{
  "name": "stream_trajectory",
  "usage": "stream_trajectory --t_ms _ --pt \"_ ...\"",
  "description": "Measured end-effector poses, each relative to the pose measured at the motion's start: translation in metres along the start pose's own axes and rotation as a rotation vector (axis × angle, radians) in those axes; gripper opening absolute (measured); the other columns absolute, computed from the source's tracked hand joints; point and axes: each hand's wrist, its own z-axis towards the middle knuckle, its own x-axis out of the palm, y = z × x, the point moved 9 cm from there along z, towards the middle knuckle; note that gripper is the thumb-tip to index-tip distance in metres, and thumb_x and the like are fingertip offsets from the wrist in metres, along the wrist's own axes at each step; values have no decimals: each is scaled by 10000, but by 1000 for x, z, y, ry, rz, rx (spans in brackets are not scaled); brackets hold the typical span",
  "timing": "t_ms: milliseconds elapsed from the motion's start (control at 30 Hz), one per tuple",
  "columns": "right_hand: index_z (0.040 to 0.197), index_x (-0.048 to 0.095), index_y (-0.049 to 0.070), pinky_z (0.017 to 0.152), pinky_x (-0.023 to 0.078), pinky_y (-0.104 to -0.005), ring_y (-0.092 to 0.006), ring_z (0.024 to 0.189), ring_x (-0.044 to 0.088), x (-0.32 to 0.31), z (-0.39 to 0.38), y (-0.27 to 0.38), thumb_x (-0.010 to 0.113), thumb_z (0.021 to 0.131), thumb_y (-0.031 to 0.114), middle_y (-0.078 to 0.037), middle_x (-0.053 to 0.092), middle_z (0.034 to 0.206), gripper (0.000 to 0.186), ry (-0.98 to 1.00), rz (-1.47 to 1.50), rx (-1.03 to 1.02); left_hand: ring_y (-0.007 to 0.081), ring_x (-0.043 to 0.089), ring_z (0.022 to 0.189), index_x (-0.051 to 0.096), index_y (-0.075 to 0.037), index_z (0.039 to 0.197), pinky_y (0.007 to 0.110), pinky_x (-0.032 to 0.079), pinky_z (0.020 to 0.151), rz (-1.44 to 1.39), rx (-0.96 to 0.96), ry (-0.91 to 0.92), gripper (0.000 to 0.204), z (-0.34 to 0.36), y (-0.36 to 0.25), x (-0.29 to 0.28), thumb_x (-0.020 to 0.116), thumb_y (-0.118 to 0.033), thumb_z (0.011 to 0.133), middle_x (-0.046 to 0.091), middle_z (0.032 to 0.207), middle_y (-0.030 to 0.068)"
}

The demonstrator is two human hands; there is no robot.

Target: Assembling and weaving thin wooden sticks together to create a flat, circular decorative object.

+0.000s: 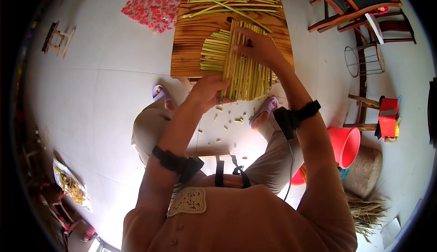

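A person sits over a small wooden tabletop [191, 47] and works on a woven mat of green-yellow stalks [246, 69], which lies at the near right corner of the tabletop and hangs over its near edge toward the lap. The left hand [210, 91] is closed on the mat's near lower edge, thumb on top and fingers under, seemingly to keep the overhanging part from sagging or sliding off. The right hand [258, 47] lies spread and flat on the top of the upright stalks near the mat's far edge, pressing them down, which would keep the weave tight and the rows from shifting; it grips nothing that can be seen.

The crosswise stalks [215, 51] stick out of the mat's left side and rest on the wood, so the tabletop carries the weight of the unfinished part. Along the far edge of the tabletop lies a loose bundle of long stalks [232, 1], well apart from the mat but within reach.

On the floor [114, 79] between the two sandalled feet lie small cut stalk bits [230, 120]. A red bucket [344, 145] stands by the right elbow, next to a woven basket [366, 170] and a heap of dry straw [366, 211]. A red patterned sheet [154, 3] lies past the far left corner of the tabletop, and wooden chairs [359, 6] stand to the right.
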Motion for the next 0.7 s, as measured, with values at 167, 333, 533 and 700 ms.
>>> stream_trajectory --t_ms 167,333,533,700 --pt "1062 631 59 610 463 -326 -168 648 578 -29 -48 -7 742 816 336 -82 614 718 386 -26 63 356 215 674 982 589 5 1194 419 588 855 -62 51 64 292 1 2 2 552 -198 987 662 1105 106" --pt "935 610 35 524 406 -304 -114 551 497 1 -125 27 748 815 289 -37 543 610 312 71 125 437 230 674 974 589 18 1181 446 583 874 -74 58 76 285 -1 -1 4 543 -190 993 665 1098 117" --pt "1075 583 15 486 388 -259 -86 516 466 52 -213 5 758 813 154 5 511 633 344 -252 733 777 249 675 978 590 21 1173 457 580 874 -32 37 17 272 2 -1 6 540 -176 992 665 1096 129" --pt "1239 489 34 490 402 -277 -89 501 421 104 -206 3 706 842 60 19 446 642 454 -428 1319 784 254 674 993 590 17 1178 465 575 882 -65 39 43 262 3 0 4 537 -157 990 665 1103 137"
